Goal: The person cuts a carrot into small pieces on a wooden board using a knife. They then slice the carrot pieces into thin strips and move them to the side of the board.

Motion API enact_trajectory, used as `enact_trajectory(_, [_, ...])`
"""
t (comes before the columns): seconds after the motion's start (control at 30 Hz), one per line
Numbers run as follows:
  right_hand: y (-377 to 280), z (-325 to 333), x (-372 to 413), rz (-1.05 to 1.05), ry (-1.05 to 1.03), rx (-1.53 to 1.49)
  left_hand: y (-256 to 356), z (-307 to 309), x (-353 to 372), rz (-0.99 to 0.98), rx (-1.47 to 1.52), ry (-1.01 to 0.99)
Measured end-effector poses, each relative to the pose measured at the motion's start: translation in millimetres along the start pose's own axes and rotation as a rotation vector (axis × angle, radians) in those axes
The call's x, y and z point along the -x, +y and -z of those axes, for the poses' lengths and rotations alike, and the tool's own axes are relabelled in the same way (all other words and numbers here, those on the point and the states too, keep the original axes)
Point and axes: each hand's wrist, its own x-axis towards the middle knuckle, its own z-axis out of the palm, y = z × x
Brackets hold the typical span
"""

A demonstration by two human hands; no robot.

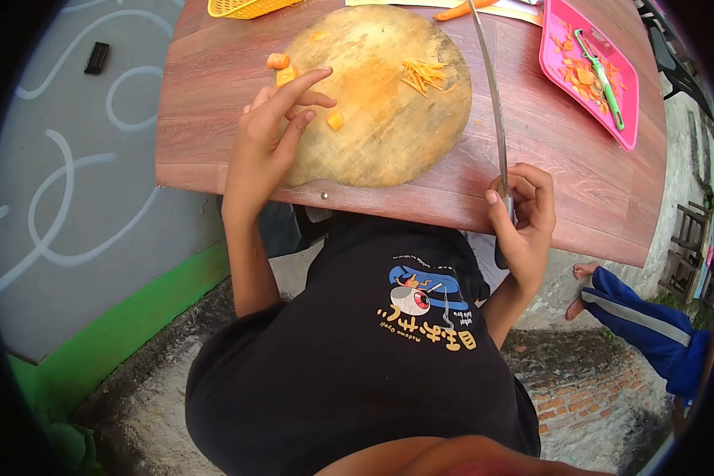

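Observation:
My left hand (282, 119) hovers at the left side of a round wooden chopping board (373, 151), fingers apart and holding nothing. Close to its fingers are a carrot piece (286, 76) and a small carrot chunk (335, 120). Another carrot piece (278, 61) lies at the board's left edge. A small pile of carrot strips (423, 75) rests on the right part of the board. In my right hand (525, 210) is a knife (496, 103), gripped by its dark handle, blade pointing up and away, to the right of the board.
A pink tray (629, 119) at the right holds orange peelings and a green-handled peeler (603, 79). Beyond the board are a yellow basket (246, 6) and a whole carrot (458, 10). Another person's legs in blue trousers (642, 317) are at the right, below the table (206, 119).

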Motion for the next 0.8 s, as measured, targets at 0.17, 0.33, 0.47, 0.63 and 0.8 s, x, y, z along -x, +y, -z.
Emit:
enact_trajectory(0.17, [12, 7, -3, 0.025, -0.138, -0.124, 13, -10, 9, 0.166, -0.100, 0.036])
enact_trajectory(0.33, [21, 15, -5, -0.083, -0.136, -0.262, 27, -23, 17, 0.205, -0.172, 0.119])
enact_trajectory(0.47, [31, 23, -7, -0.016, -0.223, -0.224, 26, -43, 19, 0.294, -0.078, 0.214])
enact_trajectory(0.63, [29, 23, -9, 0.031, -0.307, -0.190, 35, -55, 15, 0.302, -0.073, 0.259])
enact_trajectory(0.8, [28, 26, -11, 0.140, -0.313, -0.113, 41, -70, 9, 0.224, -0.111, 0.207])
